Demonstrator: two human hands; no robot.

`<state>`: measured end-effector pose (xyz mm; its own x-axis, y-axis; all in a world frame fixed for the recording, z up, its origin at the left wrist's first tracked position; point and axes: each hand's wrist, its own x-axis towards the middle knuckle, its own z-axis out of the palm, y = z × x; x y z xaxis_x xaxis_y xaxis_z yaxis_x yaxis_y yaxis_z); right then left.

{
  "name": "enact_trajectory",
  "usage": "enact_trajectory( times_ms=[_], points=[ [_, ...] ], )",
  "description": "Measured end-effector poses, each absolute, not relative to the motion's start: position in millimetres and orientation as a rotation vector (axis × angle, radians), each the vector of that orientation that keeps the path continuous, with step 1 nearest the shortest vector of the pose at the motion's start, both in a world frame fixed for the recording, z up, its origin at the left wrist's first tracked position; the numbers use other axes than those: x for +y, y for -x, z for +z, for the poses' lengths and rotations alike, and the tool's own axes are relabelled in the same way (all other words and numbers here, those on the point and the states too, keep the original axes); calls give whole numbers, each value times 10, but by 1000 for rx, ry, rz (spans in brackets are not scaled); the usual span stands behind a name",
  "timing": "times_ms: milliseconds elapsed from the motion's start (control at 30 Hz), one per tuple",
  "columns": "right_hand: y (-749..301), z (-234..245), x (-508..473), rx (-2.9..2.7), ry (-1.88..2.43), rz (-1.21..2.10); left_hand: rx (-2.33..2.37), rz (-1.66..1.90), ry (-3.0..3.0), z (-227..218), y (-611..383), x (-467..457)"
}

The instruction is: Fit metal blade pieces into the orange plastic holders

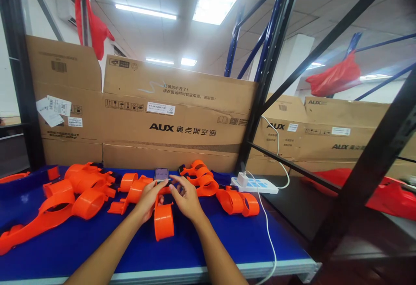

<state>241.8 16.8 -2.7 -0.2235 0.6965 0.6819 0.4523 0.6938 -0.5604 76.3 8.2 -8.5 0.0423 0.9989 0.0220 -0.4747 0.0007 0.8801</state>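
An orange plastic ring piece with a flat strap (164,222) hangs over the blue table between my hands. My left hand (151,199) grips its upper part, thumb stretched along the top. On the other side, my right hand (186,197) has its thumb and index finger bent in a pinch at the strap's end; the exact contact is partly hidden. Just beyond my fingers a phone (161,173) with a lit screen stands propped up. Similar orange ring pieces (131,192) lie left of my left hand, and more orange ring pieces (206,181) lie behind my right hand.
A heap of orange ring pieces (87,189) covers the table's left side; two rings (237,202) lie at right. A white power strip (255,185) trails a cable over the front edge. Cardboard panels (182,114) back the blue table (191,250); a dark rack post (260,81) rises at right.
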Motion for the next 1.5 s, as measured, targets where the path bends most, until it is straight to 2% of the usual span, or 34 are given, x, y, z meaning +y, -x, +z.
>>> enact_trajectory(
  times_ms=[133,600,1000,1367,1500],
  points=[
    [-2406,-5,144,-1917,800,316,782,1357,-877,-83,-775,73],
    [-2482,-72,311,-1671,1014,225,648,1335,-759,36,-619,94],
    [-2411,-148,97,-2082,1120,124,588,1207,-784,101,-404,43],
    [-2423,-9,222,-1823,940,385,744,1431,-896,0,-692,51],
    [-2397,-10,253,-1768,831,510,762,1404,-1045,-5,-757,19]
  ],
)
